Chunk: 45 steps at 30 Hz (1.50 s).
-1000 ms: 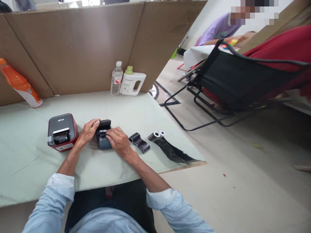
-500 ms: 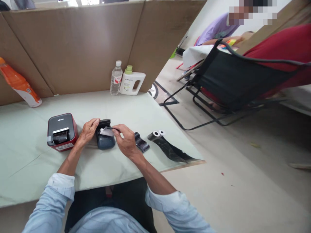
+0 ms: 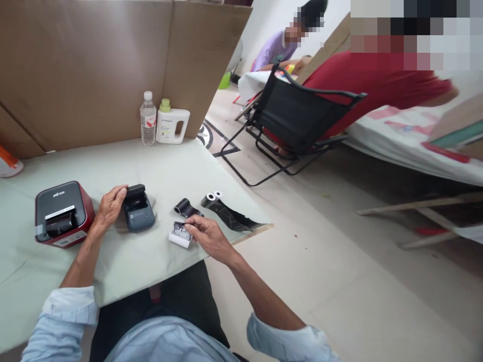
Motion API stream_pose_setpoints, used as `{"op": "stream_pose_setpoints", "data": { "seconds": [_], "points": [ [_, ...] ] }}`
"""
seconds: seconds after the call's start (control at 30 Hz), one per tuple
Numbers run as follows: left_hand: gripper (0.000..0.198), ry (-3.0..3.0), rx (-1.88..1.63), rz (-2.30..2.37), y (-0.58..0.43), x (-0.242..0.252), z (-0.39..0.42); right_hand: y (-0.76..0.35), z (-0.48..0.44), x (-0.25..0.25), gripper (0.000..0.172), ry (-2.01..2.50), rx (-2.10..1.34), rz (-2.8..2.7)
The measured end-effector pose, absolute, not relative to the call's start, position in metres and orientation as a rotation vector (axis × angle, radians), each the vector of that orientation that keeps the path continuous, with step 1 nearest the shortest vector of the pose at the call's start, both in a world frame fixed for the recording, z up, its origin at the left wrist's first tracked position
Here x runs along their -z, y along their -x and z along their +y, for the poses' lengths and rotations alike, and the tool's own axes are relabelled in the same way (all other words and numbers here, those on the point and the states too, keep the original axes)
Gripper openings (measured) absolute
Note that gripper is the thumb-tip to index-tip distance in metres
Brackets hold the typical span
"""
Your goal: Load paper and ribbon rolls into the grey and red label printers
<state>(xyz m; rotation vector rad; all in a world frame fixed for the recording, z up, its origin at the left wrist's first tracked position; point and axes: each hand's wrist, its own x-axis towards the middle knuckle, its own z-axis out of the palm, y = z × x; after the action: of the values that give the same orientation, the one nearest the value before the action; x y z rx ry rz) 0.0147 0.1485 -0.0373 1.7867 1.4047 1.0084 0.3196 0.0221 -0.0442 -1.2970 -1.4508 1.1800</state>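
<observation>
My left hand (image 3: 111, 205) grips the raised lid of a small dark portable label printer (image 3: 139, 217), whose roll bay lies open with no roll visible in it. To the right, my right hand (image 3: 207, 235) pinches the end of a small white paper roll (image 3: 180, 236) with dark print on its loose strip. Just behind that hand lies a dark film roll (image 3: 184, 207), partly unwound. Farther right, two rolls with white cores (image 3: 211, 197) trail a long black strip (image 3: 234, 216) toward the table edge. A larger red and black printer (image 3: 64, 213) stands left of my left hand.
Against the cardboard partition (image 3: 113, 75) stand a clear water bottle (image 3: 148, 119) and a white jug (image 3: 172, 124). An orange bottle (image 3: 8, 163) shows at the left edge. Right of the table are a black folding chair (image 3: 298, 110) and two seated people.
My right hand has drawn the paper roll out of the small printer and moved it right, toward the table's front edge. The camera view has swung right. My left hand stays at the lid.
</observation>
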Motion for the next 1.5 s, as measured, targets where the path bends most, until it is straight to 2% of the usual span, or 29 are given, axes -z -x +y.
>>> {"op": "stream_pose_setpoints", "data": {
  "seconds": [0.3,0.47,0.63,0.8,0.97,1.1,1.2,1.3,1.4,1.5],
  "points": [
    [0.072,-1.782,-0.998,1.414,-0.014,0.038,0.15,-0.338,0.034,0.036,0.028,1.317,-1.029,-1.405],
    [0.069,-1.78,-0.999,1.41,-0.013,0.038,0.15,-0.352,0.04,0.027,0.031,1.356,-1.022,-1.618],
    [0.066,-1.793,-1.001,1.413,-0.014,0.038,0.15,-0.358,0.066,0.033,0.025,1.646,-0.596,-1.765],
    [0.06,-1.796,-1.001,1.402,-0.013,0.038,0.147,-0.343,0.088,0.062,0.035,1.817,-0.28,-2.054],
    [0.05,-1.86,-0.953,1.34,-0.011,0.036,0.137,-0.332,0.085,0.077,0.034,1.856,-0.29,-2.088],
    [0.047,-1.862,-0.903,1.281,-0.008,0.036,0.127,-0.332,0.08,0.083,0.053,1.895,-0.334,-2.005],
    [0.048,-1.877,-0.875,1.241,-0.005,0.038,0.123,-0.333,0.078,0.089,0.059,1.898,-0.341,-1.978],
    [0.053,-1.915,-0.86,1.191,-0.003,0.04,0.121,-0.332,0.077,0.092,0.055,1.886,-0.304,-1.977],
    [0.057,-1.94,-0.857,1.16,-0.002,0.043,0.123,-0.329,0.078,0.088,0.044,1.88,-0.288,-1.993],
    [0.06,-1.976,-0.858,1.167,-0.001,0.043,0.124,-0.326,0.08,0.074,0.039,1.862,-0.401,-1.907]
  ]
}}
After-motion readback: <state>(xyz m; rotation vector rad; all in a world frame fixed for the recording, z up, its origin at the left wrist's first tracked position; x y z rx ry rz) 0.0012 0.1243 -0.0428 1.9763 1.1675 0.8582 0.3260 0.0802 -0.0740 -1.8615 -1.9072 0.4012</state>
